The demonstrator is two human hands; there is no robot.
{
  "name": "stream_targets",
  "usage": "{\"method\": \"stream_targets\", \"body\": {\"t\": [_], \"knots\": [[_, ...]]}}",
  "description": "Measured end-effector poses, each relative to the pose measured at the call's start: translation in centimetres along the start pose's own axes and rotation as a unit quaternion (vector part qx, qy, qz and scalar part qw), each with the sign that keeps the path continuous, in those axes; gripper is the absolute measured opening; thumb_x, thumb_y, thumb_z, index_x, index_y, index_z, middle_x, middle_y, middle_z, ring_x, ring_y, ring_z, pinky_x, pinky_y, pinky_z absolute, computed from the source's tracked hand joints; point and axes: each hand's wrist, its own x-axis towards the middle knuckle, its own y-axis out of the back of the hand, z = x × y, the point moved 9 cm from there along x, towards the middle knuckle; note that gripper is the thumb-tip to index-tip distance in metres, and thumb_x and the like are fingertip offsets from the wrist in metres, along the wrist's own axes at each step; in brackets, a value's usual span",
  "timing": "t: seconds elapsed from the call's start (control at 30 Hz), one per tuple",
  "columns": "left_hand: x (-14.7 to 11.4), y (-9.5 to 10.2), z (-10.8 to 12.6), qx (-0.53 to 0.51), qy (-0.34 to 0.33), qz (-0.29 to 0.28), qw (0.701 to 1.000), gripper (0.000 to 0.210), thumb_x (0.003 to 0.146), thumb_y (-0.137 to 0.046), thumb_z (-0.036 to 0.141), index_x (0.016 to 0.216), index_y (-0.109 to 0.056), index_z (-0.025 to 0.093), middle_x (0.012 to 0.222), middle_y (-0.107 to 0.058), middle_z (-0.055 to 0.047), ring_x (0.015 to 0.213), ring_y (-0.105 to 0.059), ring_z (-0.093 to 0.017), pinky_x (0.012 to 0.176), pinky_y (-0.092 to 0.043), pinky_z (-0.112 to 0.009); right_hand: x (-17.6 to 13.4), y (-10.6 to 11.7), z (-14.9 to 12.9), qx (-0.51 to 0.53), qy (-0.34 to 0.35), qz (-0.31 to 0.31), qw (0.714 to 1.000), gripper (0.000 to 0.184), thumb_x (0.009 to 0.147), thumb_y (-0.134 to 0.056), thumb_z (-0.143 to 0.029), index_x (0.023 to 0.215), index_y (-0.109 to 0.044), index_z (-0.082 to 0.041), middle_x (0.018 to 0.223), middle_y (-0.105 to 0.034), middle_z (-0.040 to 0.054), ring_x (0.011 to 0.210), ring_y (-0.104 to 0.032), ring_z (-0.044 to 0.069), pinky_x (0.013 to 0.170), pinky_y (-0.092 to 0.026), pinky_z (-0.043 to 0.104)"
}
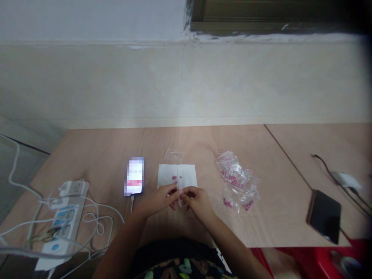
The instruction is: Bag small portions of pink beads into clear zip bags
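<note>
My left hand (167, 197) and my right hand (198, 200) meet at the near edge of a white sheet of paper (188, 174). Pinched between their fingers is a small clear plastic bag (181, 202), mostly hidden by the fingertips. Several small pink beads (174, 178) lie on the paper just beyond my hands. Behind the paper, a flat clear zip bag (173, 155) rests on the table. To the right of my right hand is a loose pile of clear zip bags (236, 180) with pink beads inside.
On the left, a lit phone (135, 176) has a white cable plugged in. A white power strip (66, 221) with tangled cords sits further left. A dark phone (324, 217) and a white adapter (348, 180) lie at the right. A wall runs along the table's back edge.
</note>
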Motion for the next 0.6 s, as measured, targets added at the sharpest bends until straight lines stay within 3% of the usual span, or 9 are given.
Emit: {"method": "stream_targets", "body": {"t": [0.27,0.6], "knots": [[0.2,-0.4,-1.0,-0.086,0.017,-0.026,0.996,0.030,0.080,-0.043,0.043,0.069,-0.051,0.016,0.059,-0.055,0.002,0.052,-0.057,-0.012,0.052,-0.048,-0.023,-0.1,-1.2,1.1,0.112,-0.071,-0.063,0.989,0.022,0.056,-0.066,-0.035,0.059,-0.057,-0.016,0.048,-0.057,-0.0031,0.042,-0.054,0.011,0.047,-0.048,0.026],[0.3,-0.5,-1.4,-0.101,0.045,-0.037,0.993,0.029,0.079,-0.045,0.041,0.069,-0.052,0.015,0.060,-0.058,0.001,0.056,-0.059,-0.013,0.056,-0.050,-0.027,0.0,-1.6,1.4,0.170,-0.093,-0.061,0.979,0.022,0.056,-0.065,-0.035,0.057,-0.053,-0.016,0.045,-0.053,-0.0041,0.040,-0.049,0.010,0.046,-0.044,0.024]]}}
